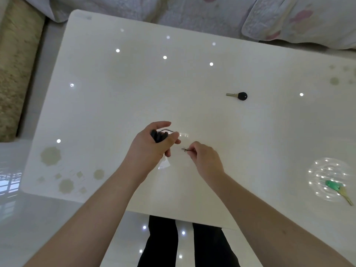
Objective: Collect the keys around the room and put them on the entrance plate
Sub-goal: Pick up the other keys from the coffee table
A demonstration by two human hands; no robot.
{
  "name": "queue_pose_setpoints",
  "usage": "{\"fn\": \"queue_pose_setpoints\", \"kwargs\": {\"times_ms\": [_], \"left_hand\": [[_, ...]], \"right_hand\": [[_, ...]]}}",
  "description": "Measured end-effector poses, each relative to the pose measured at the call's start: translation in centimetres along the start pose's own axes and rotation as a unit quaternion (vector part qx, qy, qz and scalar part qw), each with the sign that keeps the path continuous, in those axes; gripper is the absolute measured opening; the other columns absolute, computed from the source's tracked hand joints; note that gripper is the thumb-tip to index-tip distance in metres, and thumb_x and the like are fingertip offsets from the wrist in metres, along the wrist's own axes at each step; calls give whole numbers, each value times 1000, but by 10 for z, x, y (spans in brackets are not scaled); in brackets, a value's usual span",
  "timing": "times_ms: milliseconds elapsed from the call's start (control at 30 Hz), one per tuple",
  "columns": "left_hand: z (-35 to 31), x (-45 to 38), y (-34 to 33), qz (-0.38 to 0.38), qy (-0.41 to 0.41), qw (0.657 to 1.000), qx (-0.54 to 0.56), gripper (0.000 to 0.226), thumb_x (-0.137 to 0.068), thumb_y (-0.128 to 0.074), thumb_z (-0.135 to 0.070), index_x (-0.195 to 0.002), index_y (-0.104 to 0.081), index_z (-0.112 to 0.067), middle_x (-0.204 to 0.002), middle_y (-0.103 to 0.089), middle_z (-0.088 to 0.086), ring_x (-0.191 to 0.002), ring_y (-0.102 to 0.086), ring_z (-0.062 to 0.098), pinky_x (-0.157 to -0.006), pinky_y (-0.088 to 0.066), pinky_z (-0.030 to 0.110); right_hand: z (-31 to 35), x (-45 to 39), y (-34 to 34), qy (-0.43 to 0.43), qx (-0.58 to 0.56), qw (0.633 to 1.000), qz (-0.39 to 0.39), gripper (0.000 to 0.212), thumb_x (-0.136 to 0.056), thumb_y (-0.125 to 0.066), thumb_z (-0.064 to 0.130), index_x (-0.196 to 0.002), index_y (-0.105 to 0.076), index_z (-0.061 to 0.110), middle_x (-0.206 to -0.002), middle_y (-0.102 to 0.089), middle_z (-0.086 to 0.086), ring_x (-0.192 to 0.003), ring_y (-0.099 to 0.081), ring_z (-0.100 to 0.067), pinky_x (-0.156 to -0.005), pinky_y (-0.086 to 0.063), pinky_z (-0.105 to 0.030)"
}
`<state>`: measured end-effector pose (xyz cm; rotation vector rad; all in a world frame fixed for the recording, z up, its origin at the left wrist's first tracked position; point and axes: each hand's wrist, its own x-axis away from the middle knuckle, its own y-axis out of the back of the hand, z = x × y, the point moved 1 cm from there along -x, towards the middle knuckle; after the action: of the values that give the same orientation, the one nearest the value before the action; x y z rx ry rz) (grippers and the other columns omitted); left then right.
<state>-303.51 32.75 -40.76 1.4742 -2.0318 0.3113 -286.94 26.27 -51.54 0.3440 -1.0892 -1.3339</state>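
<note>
On the white table (pixel 134 83), dark keys (pixel 159 136) are clenched in the left hand (pixel 152 147) and a small key (pixel 185 149) is pinched by the right hand (pixel 204 160), so the black key (pixel 238 95) should be gathered before the plate (pixel 316 166) is approached.

I take the black key (pixel 239 96) as my landmark on the white table (pixel 134 83). All round it the tabletop lies bare, so I can come at it from any side. Nearer me and to its left, my two hands (pixel 152 143) (pixel 204 158) hover close together above the table, filling that patch. Well to its right and nearer me sits a clear plate (pixel 316 170) with a green key (pixel 339 188) sticking over its rim; that corner is taken. Beyond the black key, past the table's far edge, quilted bedding (pixel 212 14) closes off the way.
</note>
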Motion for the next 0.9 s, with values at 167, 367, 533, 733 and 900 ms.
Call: {"fn": "queue_pose_setpoints", "kwargs": {"times_ms": [167, 367, 533, 733, 900], "left_hand": [[-1, 3, -17, -2, 5, 999, -47, 16, -89, -65, -40, -93, -67, -25, -79, -76, -14, -54, -57, 4, -62, -46, 27], [-8, -3, -37, 12, -1, 999, -33, 11, -88, -65, -38, -92, -66, -28, -82, -76, -11, -57, -57, 7, -66, -49, 33], [-22, -14, -60, 27, -16, 999, -31, 12, -87, -66, -38, -93, -66, -27, -81, -77, -9, -56, -57, 8, -65, -49, 32], [-48, -37, -93, 41, -43, 998, -34, 13, -89, -65, -35, -97, -66, -25, -80, -77, -8, -54, -56, 6, -51, -43, 16], [-60, -49, -114, 37, -48, 998, -10, 14, -91, -65, -32, -99, -66, -20, -78, -76, -5, -51, -53, 8, -43, -38, 12]], "right_hand": [[-12, 16, 40, 27, -139, 987, -76, 5, -91, -62, 16, -91, -66, 15, -88, -65, 2, -76, -59, -12, -73, -48, -23], [-31, 10, 81, -95, -375, 920, -61, 11, -89, -61, 33, -78, -64, 32, -102, -68, 25, -91, -61, 12, -77, -41, -10], [-47, 0, 97, -83, -528, 844, -34, 18, -85, -58, 30, -73, -57, 17, -106, -75, 0, -106, -67, -15, -102, -43, -40], [-68, -22, 129, -46, -677, 734, -39, 20, -87, -54, 12, -67, -51, 11, -77, -72, -12, -81, -70, -31, -93, -52, -41], [-94, -37, 146, -101, -641, 759, -52, 21, -92, -54, 16, -72, -51, 15, -58, -46, 3, -49, -48, -16, -68, -55, -34]]}}
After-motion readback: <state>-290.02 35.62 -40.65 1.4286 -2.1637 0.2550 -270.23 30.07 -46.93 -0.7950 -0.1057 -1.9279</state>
